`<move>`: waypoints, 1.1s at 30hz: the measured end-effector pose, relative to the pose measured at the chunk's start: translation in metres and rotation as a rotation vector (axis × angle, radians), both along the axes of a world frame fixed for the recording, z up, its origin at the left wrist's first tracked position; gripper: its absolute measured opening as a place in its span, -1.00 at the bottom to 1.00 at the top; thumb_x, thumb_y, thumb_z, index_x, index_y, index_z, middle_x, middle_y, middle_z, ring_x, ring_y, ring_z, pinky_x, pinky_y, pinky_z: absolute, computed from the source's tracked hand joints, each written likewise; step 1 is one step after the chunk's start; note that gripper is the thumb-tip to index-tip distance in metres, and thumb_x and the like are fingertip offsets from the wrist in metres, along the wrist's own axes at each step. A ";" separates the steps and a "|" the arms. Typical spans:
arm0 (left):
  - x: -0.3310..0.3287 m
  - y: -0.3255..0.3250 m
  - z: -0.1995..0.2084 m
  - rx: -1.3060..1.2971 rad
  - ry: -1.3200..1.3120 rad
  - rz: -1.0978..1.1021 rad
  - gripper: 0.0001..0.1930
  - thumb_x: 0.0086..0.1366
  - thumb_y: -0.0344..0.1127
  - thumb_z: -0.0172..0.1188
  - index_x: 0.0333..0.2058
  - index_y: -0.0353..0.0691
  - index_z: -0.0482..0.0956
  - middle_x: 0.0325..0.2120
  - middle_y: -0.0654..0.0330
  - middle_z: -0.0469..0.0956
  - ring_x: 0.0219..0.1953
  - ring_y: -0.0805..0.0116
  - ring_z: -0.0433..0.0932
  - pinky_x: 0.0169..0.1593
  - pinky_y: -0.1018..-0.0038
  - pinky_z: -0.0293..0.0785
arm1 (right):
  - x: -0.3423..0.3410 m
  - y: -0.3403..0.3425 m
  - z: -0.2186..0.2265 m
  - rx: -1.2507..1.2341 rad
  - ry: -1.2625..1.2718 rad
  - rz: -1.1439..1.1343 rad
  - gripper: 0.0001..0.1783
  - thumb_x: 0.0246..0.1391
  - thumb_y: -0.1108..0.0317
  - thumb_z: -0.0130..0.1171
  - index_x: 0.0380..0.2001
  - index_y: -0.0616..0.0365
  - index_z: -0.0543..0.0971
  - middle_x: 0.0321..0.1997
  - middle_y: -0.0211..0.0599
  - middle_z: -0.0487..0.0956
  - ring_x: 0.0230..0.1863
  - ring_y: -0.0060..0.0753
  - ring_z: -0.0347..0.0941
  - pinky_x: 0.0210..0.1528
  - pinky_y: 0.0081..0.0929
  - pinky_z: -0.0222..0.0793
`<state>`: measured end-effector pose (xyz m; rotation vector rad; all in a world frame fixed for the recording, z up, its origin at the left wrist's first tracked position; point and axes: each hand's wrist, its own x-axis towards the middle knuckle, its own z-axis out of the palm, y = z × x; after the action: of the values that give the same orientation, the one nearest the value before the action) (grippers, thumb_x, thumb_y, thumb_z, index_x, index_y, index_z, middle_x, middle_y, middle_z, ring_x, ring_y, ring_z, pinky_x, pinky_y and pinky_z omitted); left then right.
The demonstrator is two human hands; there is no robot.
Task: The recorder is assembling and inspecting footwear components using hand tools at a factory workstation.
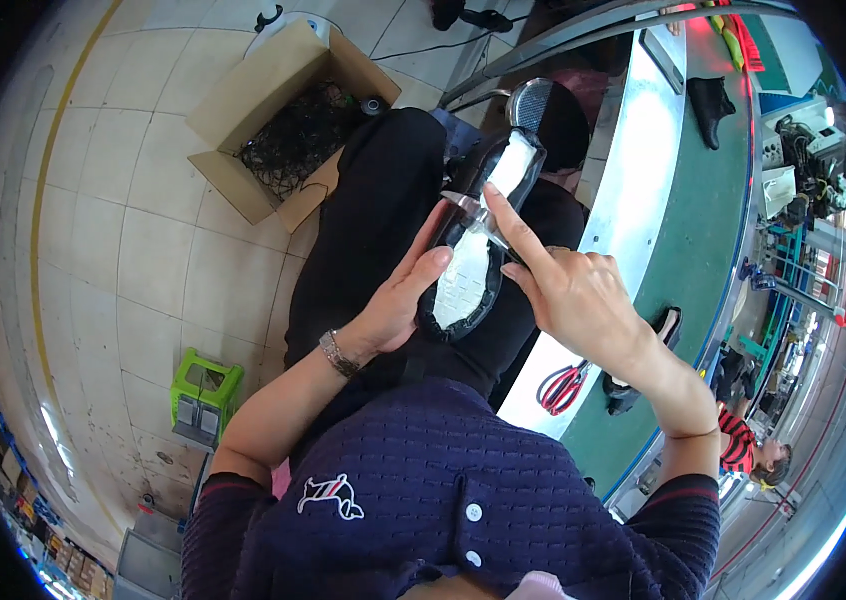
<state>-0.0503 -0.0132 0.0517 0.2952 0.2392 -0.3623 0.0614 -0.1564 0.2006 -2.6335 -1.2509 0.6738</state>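
Your left hand (398, 295) grips the black shoe (467, 268), underside up, over your lap (383, 190). Your right hand (588, 300) has its fingers closed on a metal tool (461, 204) across the shoe's middle. The rim appears largely turned in; the white insole (510, 167) is not yet covered.

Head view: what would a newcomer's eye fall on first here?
Probably the black shoe with its bright white underside, held over the lap between the two hands, left and right, a shiny metal tool crossing its middle. Next, perhaps, the open cardboard box of dark tangled scraps on the floor at upper left, and the red-handled scissors lying right of the lap.
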 end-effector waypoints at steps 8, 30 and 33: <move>0.003 0.003 0.000 0.411 -0.169 -0.060 0.13 0.06 -0.47 0.40 0.43 0.00 -0.28 0.38 0.13 -0.02 0.35 0.35 0.09 0.35 0.36 0.08 | -0.017 -0.001 0.002 -0.045 -0.096 0.292 -0.04 -0.09 0.54 0.14 0.38 -0.49 0.15 -0.59 -0.27 0.46 -0.78 -0.40 0.31 -0.79 -0.45 0.26; -0.004 0.007 -0.024 0.835 -0.460 -0.111 0.37 -0.07 -0.34 0.53 0.40 0.08 -0.53 0.40 0.09 -0.15 0.37 0.29 0.05 0.36 0.28 0.09 | -0.030 -0.013 0.003 -0.152 -0.149 0.345 -0.04 0.07 0.51 0.06 0.37 -0.75 0.02 -0.65 -0.31 0.36 -0.80 -0.52 0.25 -0.80 -0.58 0.25; -0.025 -0.011 -0.042 0.237 -0.164 -0.043 0.22 0.05 -0.23 0.47 0.41 -0.07 -0.38 0.29 0.05 0.18 0.16 0.30 0.40 0.15 0.35 0.43 | -0.027 -0.009 0.012 0.312 -0.030 0.240 -0.05 0.06 0.50 0.05 0.38 -0.72 0.02 -0.66 -0.30 0.37 -0.82 -0.52 0.23 -0.81 -0.56 0.22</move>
<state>-0.0756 -0.0240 0.0092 0.5621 0.1142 -0.3509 0.0342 -0.1658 0.2123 -2.2729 -1.5558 0.4282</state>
